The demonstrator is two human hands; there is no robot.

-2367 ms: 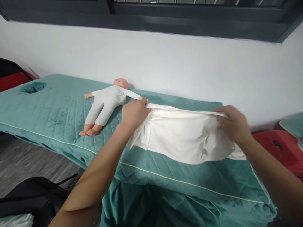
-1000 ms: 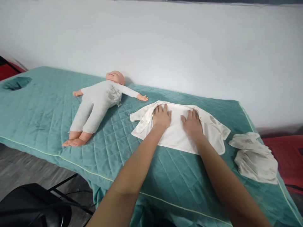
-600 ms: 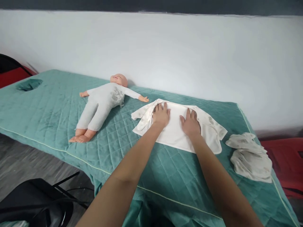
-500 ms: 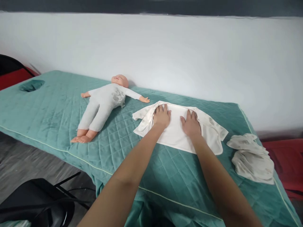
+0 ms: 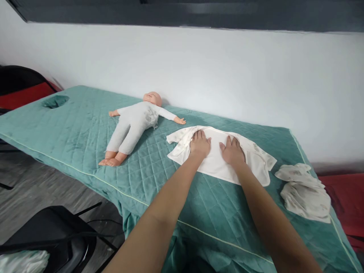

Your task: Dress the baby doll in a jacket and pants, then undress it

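A white baby shirt (image 5: 217, 163) lies spread open on the green quilted bed cover (image 5: 216, 212), its patterned sleeves stretched out to both sides. My left hand (image 5: 200, 145) rests flat on its left part, fingers stretched toward the wall. On the right part lies my right hand (image 5: 233, 151), palm down with the fingers apart. Neither hand grips the cloth. To the left of the shirt a baby doll (image 5: 133, 121) in a pale grey bodysuit lies on its back, one arm reaching close to the shirt's left sleeve.
Crumpled light baby clothes (image 5: 305, 193) lie at the bed's right end. A face hole (image 5: 56, 101) opens in the cover at far left. A black chair (image 5: 54, 235) stands at the lower left, and red seats show at both ends. The white wall (image 5: 182, 68) runs behind.
The view has shifted a little, so everything sits slightly farther right and more of the chair shows. Both hands stay flat on the shirt.
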